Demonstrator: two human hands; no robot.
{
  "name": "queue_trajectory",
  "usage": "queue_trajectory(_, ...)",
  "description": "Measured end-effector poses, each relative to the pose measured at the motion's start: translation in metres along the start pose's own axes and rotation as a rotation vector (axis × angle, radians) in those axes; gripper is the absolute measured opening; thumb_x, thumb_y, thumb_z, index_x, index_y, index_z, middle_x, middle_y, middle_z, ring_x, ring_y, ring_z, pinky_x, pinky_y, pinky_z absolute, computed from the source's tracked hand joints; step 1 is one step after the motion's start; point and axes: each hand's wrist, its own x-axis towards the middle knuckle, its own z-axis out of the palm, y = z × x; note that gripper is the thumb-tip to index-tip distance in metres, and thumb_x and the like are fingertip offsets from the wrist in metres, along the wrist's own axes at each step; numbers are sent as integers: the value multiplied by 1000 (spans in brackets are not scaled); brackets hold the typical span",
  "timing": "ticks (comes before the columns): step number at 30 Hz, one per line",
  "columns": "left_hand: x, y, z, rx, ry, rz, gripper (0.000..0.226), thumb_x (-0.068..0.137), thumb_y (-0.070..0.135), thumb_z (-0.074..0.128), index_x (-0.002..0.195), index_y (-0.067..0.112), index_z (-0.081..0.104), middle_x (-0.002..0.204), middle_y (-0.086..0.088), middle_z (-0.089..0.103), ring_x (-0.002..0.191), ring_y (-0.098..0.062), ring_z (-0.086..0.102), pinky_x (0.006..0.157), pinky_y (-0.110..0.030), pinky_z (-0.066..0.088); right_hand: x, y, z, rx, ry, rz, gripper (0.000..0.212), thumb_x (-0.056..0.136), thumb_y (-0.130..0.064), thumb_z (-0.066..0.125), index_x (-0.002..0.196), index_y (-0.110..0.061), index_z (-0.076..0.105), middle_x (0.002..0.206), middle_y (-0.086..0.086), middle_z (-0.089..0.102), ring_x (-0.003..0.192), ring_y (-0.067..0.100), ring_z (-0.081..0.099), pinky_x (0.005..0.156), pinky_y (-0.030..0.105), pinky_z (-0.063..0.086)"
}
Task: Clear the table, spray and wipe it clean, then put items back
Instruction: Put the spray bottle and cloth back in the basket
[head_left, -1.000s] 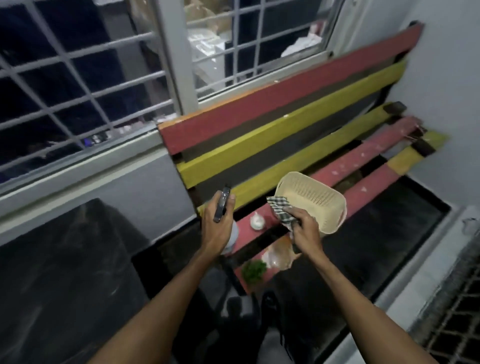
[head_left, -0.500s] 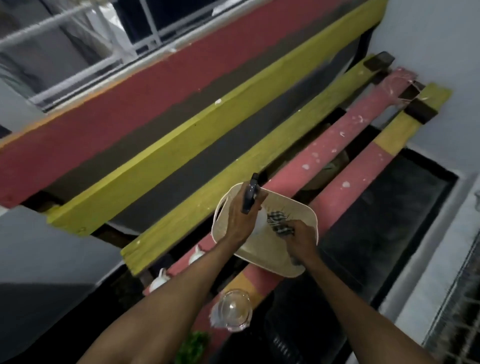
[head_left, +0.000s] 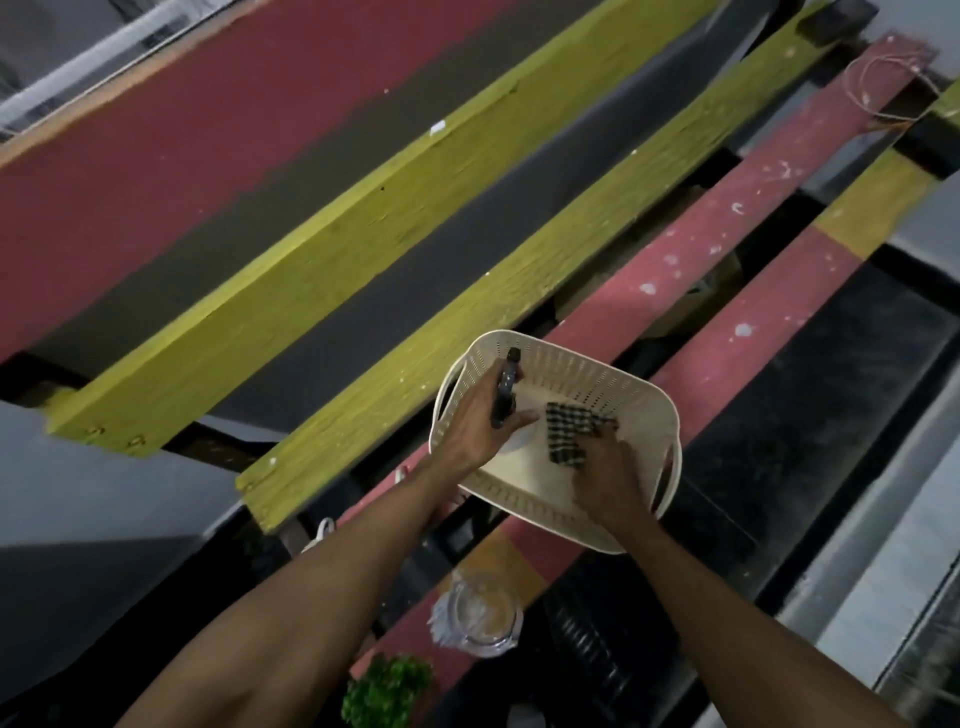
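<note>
A cream perforated plastic basket (head_left: 631, 397) rests on the red and yellow slats of a wooden bench (head_left: 701, 244). Inside it, my left hand (head_left: 478, 421) grips a spray bottle with a black trigger head (head_left: 505, 395); its pale body is mostly hidden behind the hand. My right hand (head_left: 608, 475) presses a black-and-white checked cloth (head_left: 569, 434) against the basket's floor, fingers still closed on it.
On the bench nearer me stand a clear glass jar (head_left: 480, 616), a small green plant (head_left: 387, 693) and white cups (head_left: 319, 535) partly hidden by my left forearm. The bench back (head_left: 260, 171) rises at the left. A dark floor mat (head_left: 810, 415) lies to the right.
I have stepped close to the bench and leaned over it. Both hands moved from in front of the basket down into it, carrying the spray bottle and the cloth.
</note>
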Motion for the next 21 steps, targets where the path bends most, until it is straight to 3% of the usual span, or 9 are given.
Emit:
queue_trajectory(2,-6,-3,-7,65,-47,-29,53,85,21,81,128,21,49,94,8,61,80,-14,57,73,-32,49,0,-4,-6,18,-41,9,43,78,2,57,120,-8,64,145,15,43,133,34,41,111,38,32)
queue_trajectory(5,-8,-1,-20,123,-87,-106,82,78,5,83,146,21,39,137,-3,58,118,-21,58,97,-39,52,0,-13,-20,59,-38,5,32,82,-3,63,113,-10,69,130,15,53,119,33,54,102,32,41)
queue_trajectory(8,-15,9,-37,157,-141,-142,95,77,1,82,152,27,30,145,-5,51,122,-22,56,98,-39,52,-14,-24,-35,56,111,-46,30,79,-10,59,107,-10,72,116,17,60,105,34,57,95,42,47)
queue_trajectory(12,-62,21,-73,97,-4,-68,78,79,-5,78,145,21,44,132,0,56,109,-19,61,87,-27,53,-63,-63,-47,80,338,-35,39,83,-4,54,120,-9,67,127,14,58,111,35,54,97,43,46)
queue_trajectory(15,-118,13,-101,52,171,-46,59,84,-7,74,135,15,55,123,2,60,104,-21,67,87,-30,59,-106,-95,-41,133,454,-65,33,86,-1,55,116,-7,67,127,12,57,115,32,50,98,42,44)
queue_trajectory(18,-185,-10,-122,69,310,-89,44,88,-3,73,127,13,60,120,3,62,102,-18,65,90,-34,58,-149,-125,-13,179,447,-157,32,85,-1,57,115,-9,69,117,10,58,113,30,51,97,39,42)
queue_trajectory(21,-245,-37,-128,47,453,-141,40,88,-1,72,124,11,62,116,2,64,102,-18,63,90,-40,58,-180,-148,25,226,329,-206,33,88,-5,58,119,-10,66,117,7,62,112,27,56,96,40,47)
